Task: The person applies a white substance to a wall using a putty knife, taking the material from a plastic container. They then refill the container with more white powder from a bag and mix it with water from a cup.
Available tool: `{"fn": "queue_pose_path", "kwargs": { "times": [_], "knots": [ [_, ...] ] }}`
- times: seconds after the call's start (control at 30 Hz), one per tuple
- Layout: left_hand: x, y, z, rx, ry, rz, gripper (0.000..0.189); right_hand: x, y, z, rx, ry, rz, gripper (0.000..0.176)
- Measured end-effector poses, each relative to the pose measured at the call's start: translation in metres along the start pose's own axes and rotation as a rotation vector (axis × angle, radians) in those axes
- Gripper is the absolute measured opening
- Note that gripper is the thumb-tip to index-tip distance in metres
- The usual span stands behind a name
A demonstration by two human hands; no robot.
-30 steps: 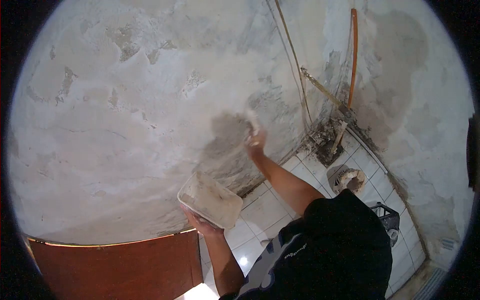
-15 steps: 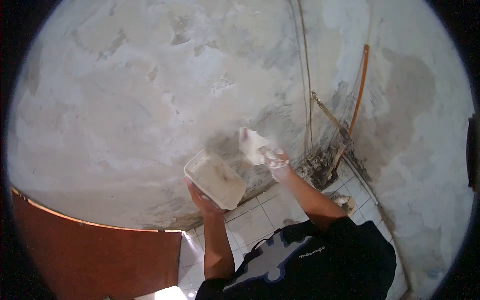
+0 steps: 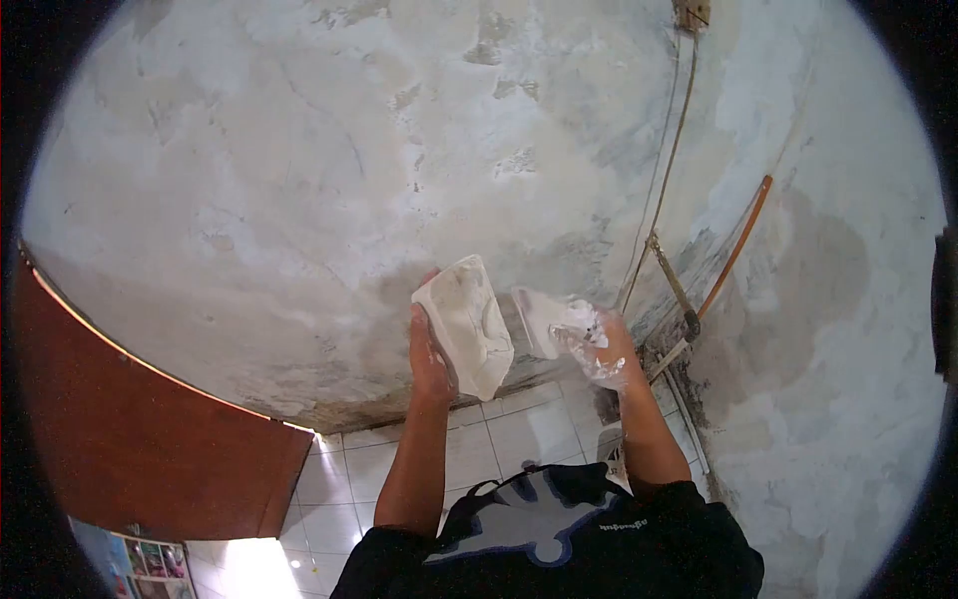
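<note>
My left hand (image 3: 427,359) grips a whitish rectangular plastic tub (image 3: 467,324) from its left side. The tub is tilted, and pale putty smears its inside. Just to the right, my right hand (image 3: 611,349), caked with white putty, is closed round a putty knife (image 3: 540,321). The handle is hidden by my fingers. White putty covers the broad blade, which points left towards the tub with a small gap between them. Both hands are in front of the patchy plastered wall (image 3: 289,150).
An orange conduit (image 3: 736,245), a thin cable (image 3: 677,140) and a short pipe (image 3: 673,280) run near the wall corner at right. White floor tiles (image 3: 529,434) lie below. A reddish-brown panel (image 3: 150,399) stands at left, with a shelf of items (image 3: 155,559) below it.
The view has shifted left and upward. My left hand has turned the tub more upright on its end. The putty knife has moved down and right relative to the tub, still in my right hand.
</note>
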State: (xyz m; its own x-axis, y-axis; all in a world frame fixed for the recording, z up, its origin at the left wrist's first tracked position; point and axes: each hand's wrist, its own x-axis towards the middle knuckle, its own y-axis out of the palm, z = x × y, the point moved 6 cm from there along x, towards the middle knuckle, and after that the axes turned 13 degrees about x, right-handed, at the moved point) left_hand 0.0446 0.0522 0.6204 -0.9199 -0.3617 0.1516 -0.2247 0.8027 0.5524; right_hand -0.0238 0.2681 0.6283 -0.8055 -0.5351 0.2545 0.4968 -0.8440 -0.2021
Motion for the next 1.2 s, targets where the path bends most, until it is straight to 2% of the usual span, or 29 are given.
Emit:
{"fn": "queue_pose_path", "kwargs": {
  "times": [0.03, 0.1, 0.13, 0.2, 0.23, 0.3, 0.33, 0.4, 0.5, 0.63, 0.7, 0.83, 0.9, 0.97, 1.03, 1.1, 1.13, 1.2],
  "knots": [
    [-0.001, 0.004, -0.005, 0.034, 0.031, 0.022, 0.062, 0.0, 0.005, 0.006, -0.002, -0.001, 0.012, 0.032],
    [-0.003, 0.005, -0.011, 0.07, 0.064, 0.034, 0.062, -0.004, 0.021, 0.032, -0.443, -0.245, 0.028, 0.031],
    [-0.004, 0.005, -0.013, 0.105, 0.087, 0.052, 0.063, -0.005, 0.027, 0.038, -0.44, -0.246, 0.036, 0.031],
    [-0.006, 0.003, -0.018, 0.144, 0.113, 0.067, 0.063, -0.003, 0.039, 0.037, -0.441, -0.064, 0.132, 0.035],
    [-0.007, 0.001, -0.02, 0.161, 0.108, 0.062, 0.063, -0.005, 0.043, 0.039, -0.438, -0.067, 0.135, 0.035],
    [-0.009, -0.002, -0.024, 0.182, 0.105, 0.052, 0.063, -0.011, 0.055, 0.049, -0.702, -0.243, 0.147, 0.04],
    [-0.01, -0.002, -0.027, 0.186, 0.098, 0.045, 0.063, -0.01, 0.058, 0.051, -0.697, -0.243, 0.15, 0.04],
    [-0.012, -0.006, -0.027, 0.193, 0.088, 0.041, 0.064, -0.006, 0.061, 0.046, -0.655, -0.117, 0.188, 0.037],
    [-0.008, -0.014, -0.021, 0.305, 0.084, 0.077, 0.067, -0.007, 0.058, 0.048, -0.628, -0.101, 0.126, 0.035],
    [-0.008, -0.016, -0.009, 0.297, 0.068, 0.072, 0.066, -0.002, 0.063, 0.033, -0.67, -0.125, 0.143, 0.032],
    [-0.008, -0.015, -0.005, 0.309, 0.064, 0.087, 0.066, 0.001, 0.065, 0.033, -0.639, -0.197, 0.068, 0.029],
    [-0.007, -0.019, 0.003, 0.284, 0.039, 0.07, 0.066, 0.006, 0.06, 0.019, -0.624, -0.176, 0.061, 0.032],
    [-0.009, -0.023, 0.004, 0.229, 0.02, 0.063, 0.066, 0.012, 0.04, -0.009, -0.464, 0.053, -0.083, 0.034],
    [-0.011, -0.031, 0.0, 0.17, 0.039, -0.036, 0.061, 0.024, 0.018, -0.051, -0.441, -0.008, -0.139, 0.034],
    [-0.016, -0.035, -0.001, 0.16, 0.025, -0.031, 0.061, 0.034, 0.004, -0.08, -0.419, -0.067, -0.193, 0.034],
    [-0.018, -0.042, 0.0, 0.147, 0.017, -0.029, 0.061, 0.042, -0.012, -0.118, 0.112, 0.188, -0.34, 0.026],
    [-0.018, -0.049, 0.004, 0.15, 0.005, -0.049, 0.061, 0.053, -0.015, -0.133, 0.116, 0.187, -0.342, 0.026],
    [-0.02, -0.058, 0.007, 0.158, -0.01, -0.073, 0.061, 0.076, -0.017, -0.16, 0.296, 0.018, -0.308, 0.021]
  ]
}}
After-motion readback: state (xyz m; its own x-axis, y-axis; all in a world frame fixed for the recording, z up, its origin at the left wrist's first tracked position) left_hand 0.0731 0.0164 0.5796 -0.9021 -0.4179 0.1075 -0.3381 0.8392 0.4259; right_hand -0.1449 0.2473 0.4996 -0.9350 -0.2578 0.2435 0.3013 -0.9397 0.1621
